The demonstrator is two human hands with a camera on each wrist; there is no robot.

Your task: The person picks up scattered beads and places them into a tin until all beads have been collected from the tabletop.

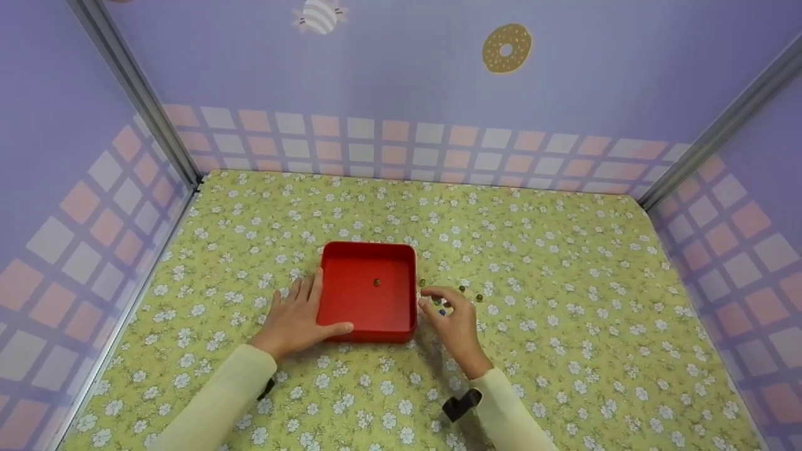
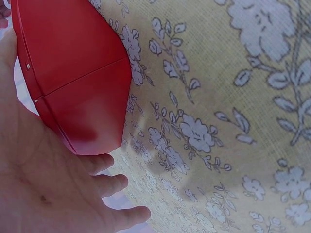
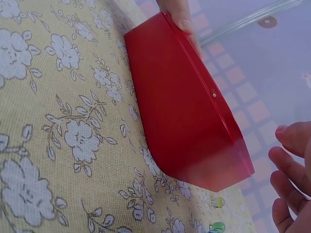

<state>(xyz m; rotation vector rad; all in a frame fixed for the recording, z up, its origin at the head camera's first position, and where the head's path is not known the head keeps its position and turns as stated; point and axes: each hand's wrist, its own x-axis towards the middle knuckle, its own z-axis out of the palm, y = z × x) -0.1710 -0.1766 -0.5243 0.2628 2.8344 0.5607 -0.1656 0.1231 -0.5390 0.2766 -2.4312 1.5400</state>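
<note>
In the head view, the flowered cloth (image 1: 564,326) runs right and far to the walls (image 1: 407,75). The red box (image 1: 366,307) sits near the middle, one marble (image 1: 377,282) inside. The left hand (image 1: 293,322) lies along its left side, thumb at the near rim; the right hand (image 1: 454,322) is just beside its right edge, among loose marbles (image 1: 479,298).

Left wrist view: straight fingers, spaced apart.

Right wrist view: bent fingertips, slightly apart from the thumb.

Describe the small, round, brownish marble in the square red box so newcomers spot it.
On yellow, white-flowered cloth stands a square, open red box. Near the middle of its floor lies the brownish marble, alone; other visible marbles lie outside, to the box's right.
</note>
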